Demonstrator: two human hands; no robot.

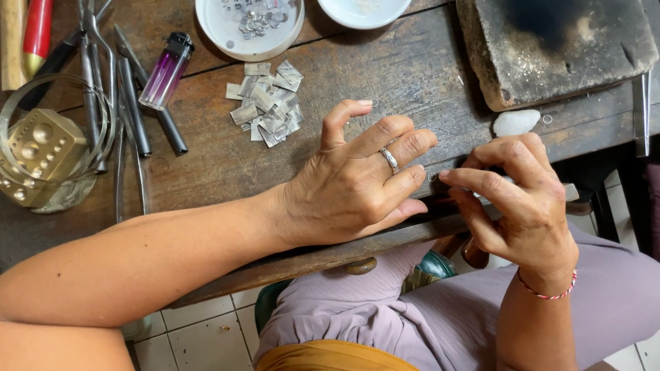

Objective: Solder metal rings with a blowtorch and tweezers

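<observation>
Pinching: right hand [526,199] has thumb and forefinger pressed together at their tips, apparently on a tiny metal ring [432,177], though the ring is too small to be sure it is actually gripped. Left hand [357,182] lies palm-down on the wooden bench [220,158], fingers loosely spread and curled, holding nothing visible. Ring sits right between the two hands at the bench's front edge, just left of the right fingertips, touching or nearly so; right hand is nearer. More small rings [375,102] lie beyond the left forefinger. Cut metal strips [268,106], lighter [166,71], white dish [249,27] farther back.
</observation>
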